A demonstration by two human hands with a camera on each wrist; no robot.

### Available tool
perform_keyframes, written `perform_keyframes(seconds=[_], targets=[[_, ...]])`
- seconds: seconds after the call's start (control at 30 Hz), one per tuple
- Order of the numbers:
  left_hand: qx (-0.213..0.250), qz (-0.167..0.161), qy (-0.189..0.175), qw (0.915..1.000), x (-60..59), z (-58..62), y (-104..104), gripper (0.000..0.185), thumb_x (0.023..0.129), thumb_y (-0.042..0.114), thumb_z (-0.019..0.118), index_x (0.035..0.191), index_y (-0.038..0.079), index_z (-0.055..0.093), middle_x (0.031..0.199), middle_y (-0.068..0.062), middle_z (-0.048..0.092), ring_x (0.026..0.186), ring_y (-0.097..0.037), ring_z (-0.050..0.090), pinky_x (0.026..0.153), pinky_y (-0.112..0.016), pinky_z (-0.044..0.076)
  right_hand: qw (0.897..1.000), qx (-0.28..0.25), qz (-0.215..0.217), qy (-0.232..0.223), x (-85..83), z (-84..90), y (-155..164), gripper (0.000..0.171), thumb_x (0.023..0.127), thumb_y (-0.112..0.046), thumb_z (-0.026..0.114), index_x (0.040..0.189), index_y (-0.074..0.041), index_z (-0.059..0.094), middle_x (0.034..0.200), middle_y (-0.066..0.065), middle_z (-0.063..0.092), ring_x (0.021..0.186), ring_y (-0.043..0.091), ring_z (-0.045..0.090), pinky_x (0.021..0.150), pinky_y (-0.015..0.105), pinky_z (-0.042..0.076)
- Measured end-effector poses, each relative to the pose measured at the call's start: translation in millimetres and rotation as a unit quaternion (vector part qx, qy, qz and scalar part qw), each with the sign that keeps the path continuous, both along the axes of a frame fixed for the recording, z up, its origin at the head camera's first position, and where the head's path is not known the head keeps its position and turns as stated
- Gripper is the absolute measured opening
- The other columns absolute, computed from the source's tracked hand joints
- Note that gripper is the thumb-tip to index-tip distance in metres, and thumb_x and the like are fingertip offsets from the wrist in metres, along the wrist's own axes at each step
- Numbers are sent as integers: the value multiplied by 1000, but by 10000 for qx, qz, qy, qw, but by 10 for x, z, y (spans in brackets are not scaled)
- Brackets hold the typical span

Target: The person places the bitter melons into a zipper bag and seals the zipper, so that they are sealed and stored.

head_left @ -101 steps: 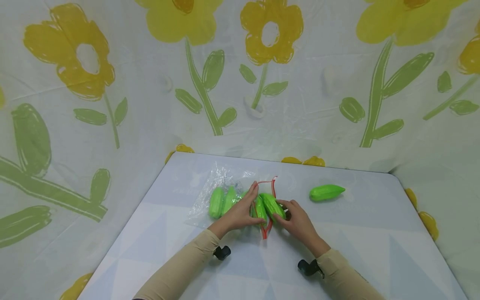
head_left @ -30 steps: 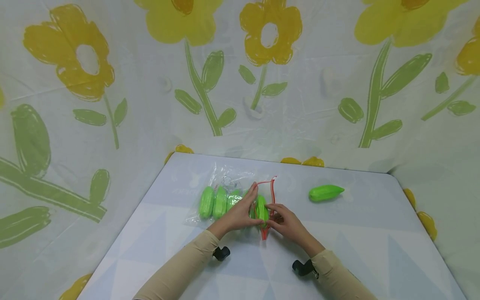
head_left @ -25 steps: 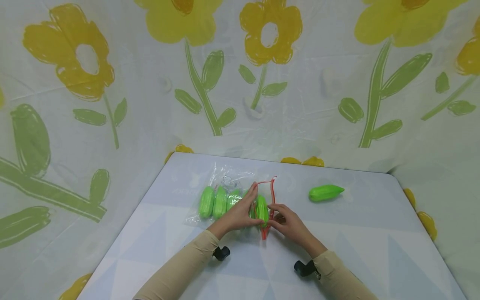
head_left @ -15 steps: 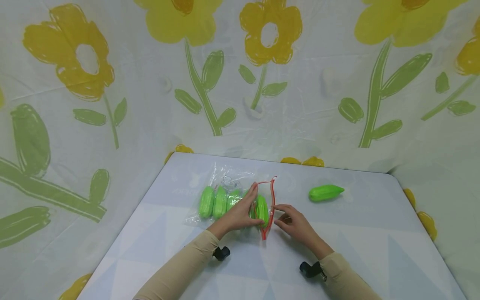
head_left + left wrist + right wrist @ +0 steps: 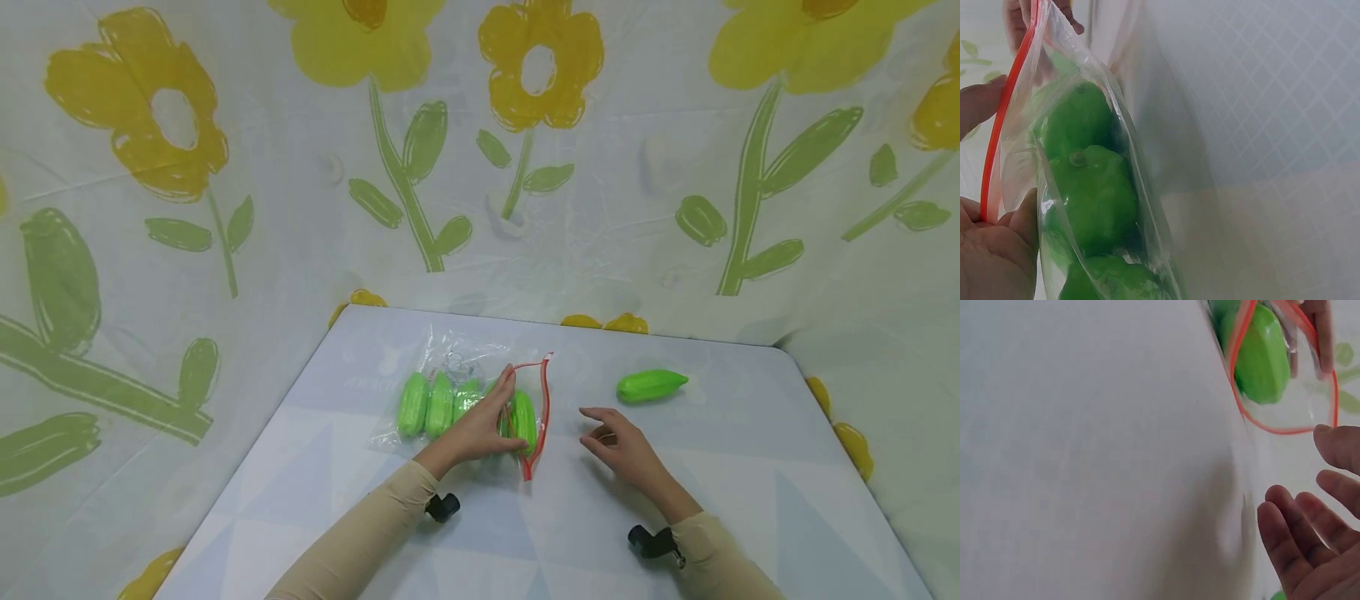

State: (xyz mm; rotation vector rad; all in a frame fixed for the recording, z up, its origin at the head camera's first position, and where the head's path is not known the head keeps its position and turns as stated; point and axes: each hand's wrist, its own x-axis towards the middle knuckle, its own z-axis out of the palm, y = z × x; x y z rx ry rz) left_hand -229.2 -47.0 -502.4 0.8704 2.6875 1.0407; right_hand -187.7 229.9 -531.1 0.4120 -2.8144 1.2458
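Observation:
A clear zip bag point(image 5: 420, 354) with a red zip edge point(image 5: 546, 392) lies on the table, its mouth facing right. Several green ridged toy vegetables point(image 5: 412, 406) lie inside in a row; another point(image 5: 524, 421) sits just inside the mouth. My left hand point(image 5: 476, 425) holds the bag at its mouth, thumb and fingers spread along the edge; the left wrist view shows its fingers point(image 5: 982, 103) at the red zip. To the right, apart from the bag, my right hand point(image 5: 622, 446) has loosely bent fingers and holds nothing. The left hand hides part of the row.
One loose green ridged toy vegetable point(image 5: 651, 387) with a pointed end lies toward the back right of the pale patterned table point(image 5: 750, 467). A flower-printed curtain point(image 5: 615, 208) surrounds the table at the back and sides.
The right hand has let go of a green toy vegetable in the bag's mouth and drawn back to the right. Inside, the row has shifted left. The left hand stays in place.

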Motion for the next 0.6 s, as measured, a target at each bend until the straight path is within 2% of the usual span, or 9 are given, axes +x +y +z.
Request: perform_keyframes(seconds=[0.17,0.47,0.6], targets=[[-5,-3,-16,10000,-1,-4,-5,116,70,44,78,150,18,-2,157,2,-7,141,-18,10,109,-40,27,9998,70,-73,187,5,33,166,50,87,-28,65,132,-12,50,124,10,54,91,14,60,80,32,53],[44,-24,-26,10000,-4,7,-4,115,71,43,78,150,14,1,156,2,-7,141,-17,8,110,-40,25,9984,299,-470,110,8,103,421,53,89,-31,62,135,-9,47,125,15,53,96,22,60,81,38,52],[61,-12,-74,10000,-3,1,-4,115,71,43,78,150,18,-1,155,8,-10,141,-15,7,110,-40,25,9965,435,-711,91,-22,111,515,52,91,-32,60,135,-7,46,126,17,51,98,26,60,82,42,51]])
